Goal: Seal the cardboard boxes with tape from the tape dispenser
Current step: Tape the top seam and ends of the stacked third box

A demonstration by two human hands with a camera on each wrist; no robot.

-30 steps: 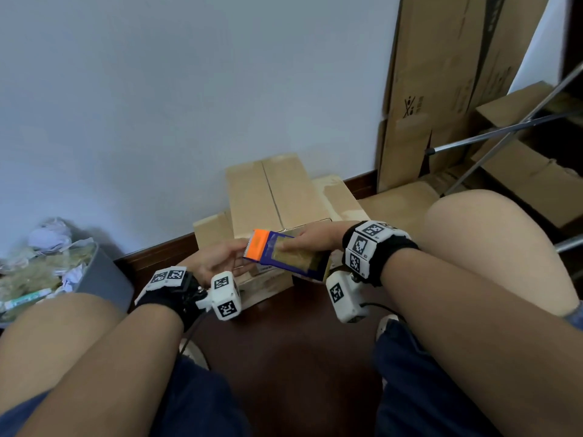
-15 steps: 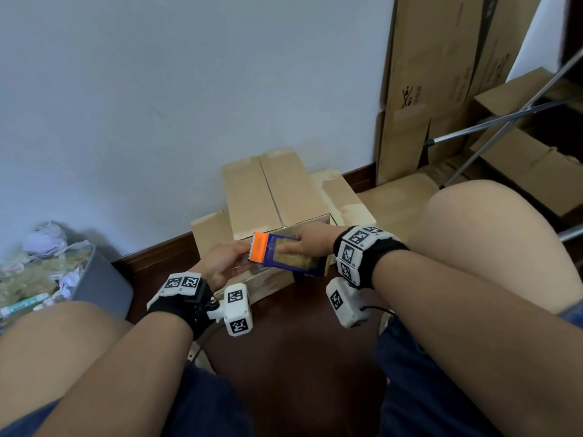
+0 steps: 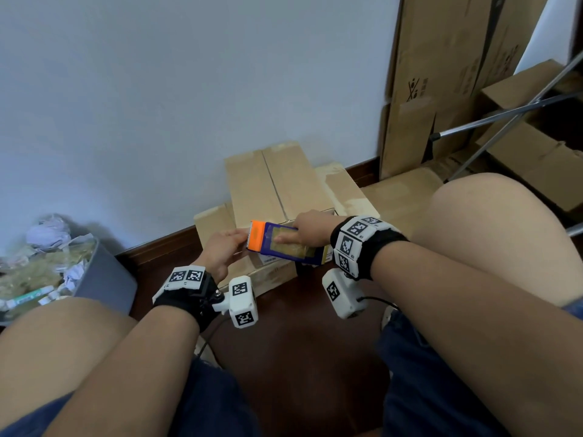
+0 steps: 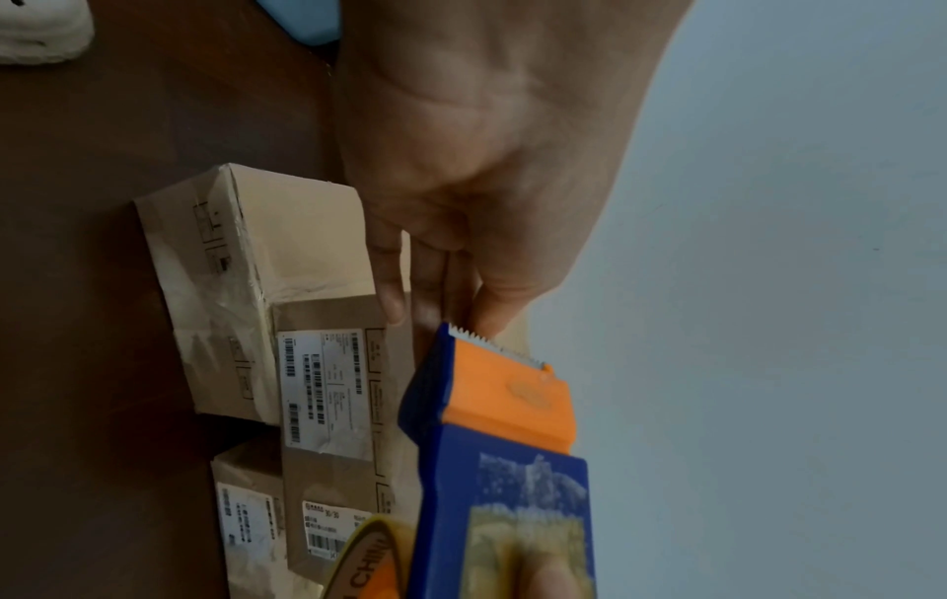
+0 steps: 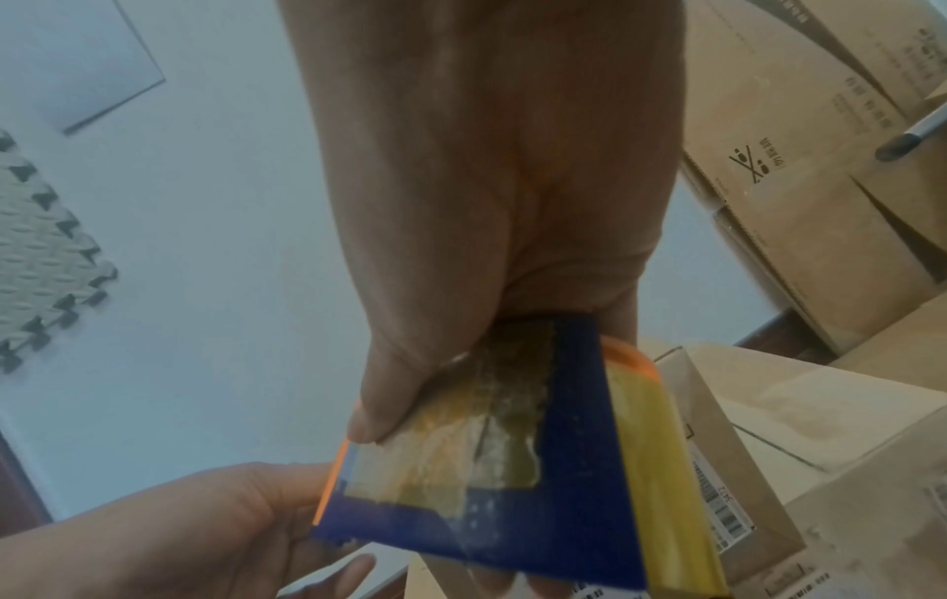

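Just above the near end of the topmost cardboard box (image 3: 277, 181), the right hand (image 3: 310, 228) gripped the blue tape dispenser (image 3: 285, 242), thumb pressed on its worn, yellowed label, while the left hand (image 3: 222, 247) brought loosely extended fingers to the orange serrated cutter end, seemingly feeling for the tape's free end; whether it pinched any tape could not be seen. Likely risks were fingertips catching on the metal teeth, or thin glossy yellowish tape folding onto itself before reaching the stacked matte, creased boxes on the dark wooden floor (image 3: 299, 326).

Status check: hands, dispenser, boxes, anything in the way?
Right hand grips tape dispenser. Left hand at its cutter end. Cardboard boxes unobstructed.
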